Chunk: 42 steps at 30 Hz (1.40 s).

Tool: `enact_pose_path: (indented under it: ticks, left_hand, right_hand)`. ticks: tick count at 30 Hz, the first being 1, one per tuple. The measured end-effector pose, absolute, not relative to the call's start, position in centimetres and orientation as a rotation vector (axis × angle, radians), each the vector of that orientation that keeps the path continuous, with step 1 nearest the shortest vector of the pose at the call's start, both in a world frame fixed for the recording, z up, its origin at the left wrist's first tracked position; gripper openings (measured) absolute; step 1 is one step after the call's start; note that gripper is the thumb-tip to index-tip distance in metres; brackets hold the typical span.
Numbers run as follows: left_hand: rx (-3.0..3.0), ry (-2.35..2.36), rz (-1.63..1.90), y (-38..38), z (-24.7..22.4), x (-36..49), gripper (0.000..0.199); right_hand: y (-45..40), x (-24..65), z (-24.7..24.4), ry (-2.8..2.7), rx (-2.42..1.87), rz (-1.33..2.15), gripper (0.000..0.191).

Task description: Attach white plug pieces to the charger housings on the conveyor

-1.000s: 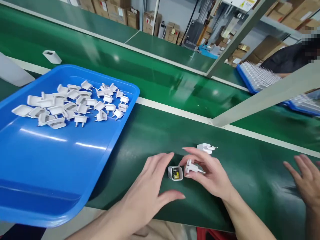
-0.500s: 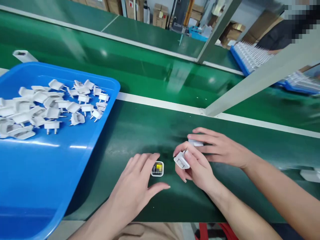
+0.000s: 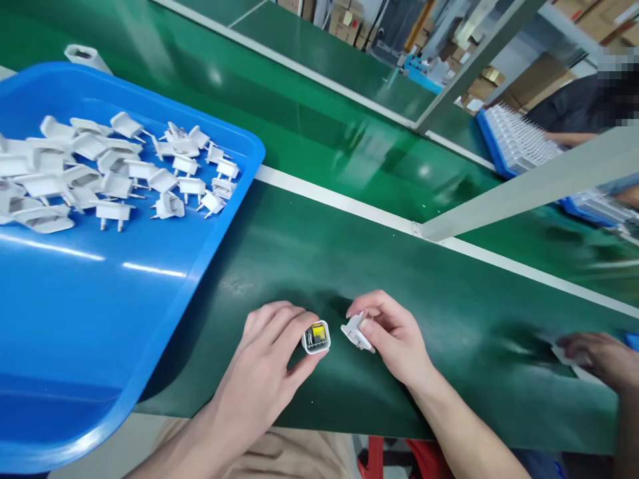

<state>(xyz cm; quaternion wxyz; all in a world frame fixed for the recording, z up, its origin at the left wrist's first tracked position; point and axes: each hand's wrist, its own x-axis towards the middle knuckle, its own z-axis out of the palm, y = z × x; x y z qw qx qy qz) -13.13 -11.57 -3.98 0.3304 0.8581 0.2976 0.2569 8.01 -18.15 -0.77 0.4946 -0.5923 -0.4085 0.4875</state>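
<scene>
My left hand (image 3: pixel 272 356) is closed around a white charger housing (image 3: pixel 327 337), thumb below and fingers above. The housing's open end faces right and shows a yellow block and dark electronic parts inside. Between the thumb and fingers of my right hand (image 3: pixel 397 339) is a white plug cover (image 3: pixel 357 332), its hollow side turned down and toward the housing. A small gap separates the cover from the housing. Both hands are over the green work surface.
On the left stands a blue tray (image 3: pixel 200 249) holding several white plug covers (image 3: pixel 117 183). Behind it lies another white housing (image 3: pixel 88 58). A metal post (image 3: pixel 514 189) slants up at the right. A co-worker's blurred hand (image 3: pixel 594 356) touches a white piece at far right.
My left thumb has closed onto the housing, now tilted up. My right hand has turned the plug cover. The co-worker's reaching arm beside my right hand has withdrawn to the right. The view has shifted.
</scene>
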Motion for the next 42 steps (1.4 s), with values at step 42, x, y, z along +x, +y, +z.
enact_pose_path:
  ticks: [42]
  left_hand:
    - [2.242, 0.767, 0.638, -11.6, -2.2, -13.8, 0.033]
  right_hand:
    - [-18.1, 6.3, 1.2, -2.263, -1.67, 0.085, 0.019]
